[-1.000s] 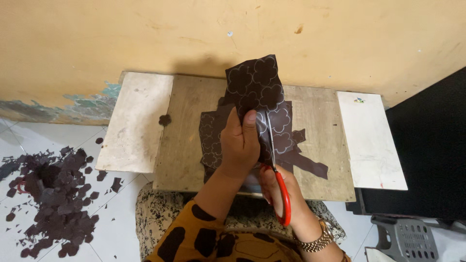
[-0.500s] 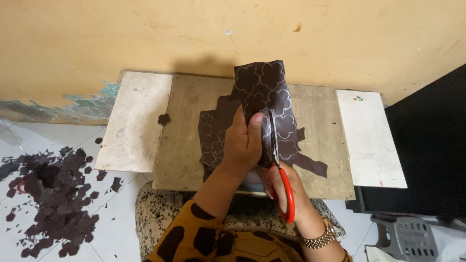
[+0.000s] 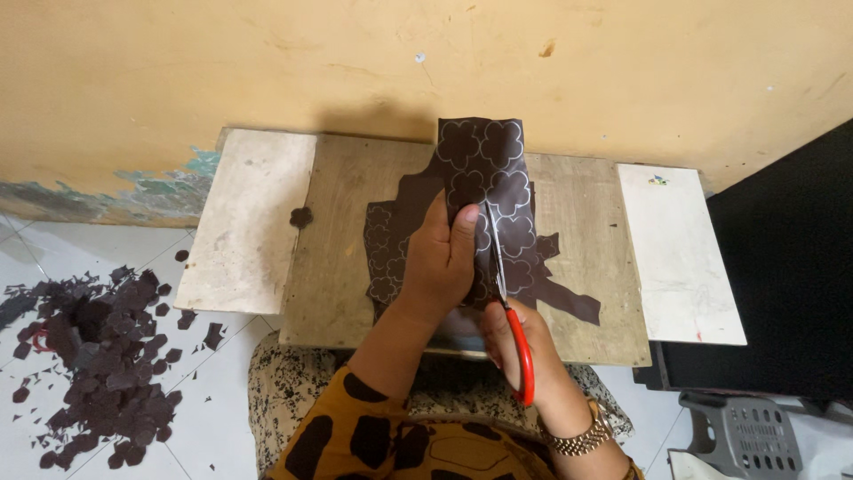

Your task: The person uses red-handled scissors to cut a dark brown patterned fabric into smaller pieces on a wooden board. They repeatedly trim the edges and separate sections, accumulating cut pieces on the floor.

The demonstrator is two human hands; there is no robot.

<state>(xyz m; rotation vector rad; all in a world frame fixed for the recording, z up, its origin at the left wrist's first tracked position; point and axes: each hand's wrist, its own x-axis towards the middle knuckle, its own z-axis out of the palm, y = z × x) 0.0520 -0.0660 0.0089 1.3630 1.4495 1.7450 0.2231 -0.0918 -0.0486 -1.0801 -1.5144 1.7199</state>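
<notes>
— What's each hand at?
— Left hand (image 3: 442,262) pinches the dark patterned sheet (image 3: 484,182) upright over the wooden board (image 3: 346,267); right hand (image 3: 520,342) grips red-handled scissors (image 3: 508,316), blades in the sheet.

Dark brown flower-patterned sheet (image 3: 484,169) held upright, red-handled scissors (image 3: 513,324) cutting it.

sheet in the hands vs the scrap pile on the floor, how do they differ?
The dark sheet is one large piece, held up over the wooden board by the left hand; the scrap pile is many small loose bits lying on the white floor tiles. The sheet shows pale outlined flower shapes and the scissors in the right hand are at it; the pile lies untouched. Both are the same dark brown.
</notes>
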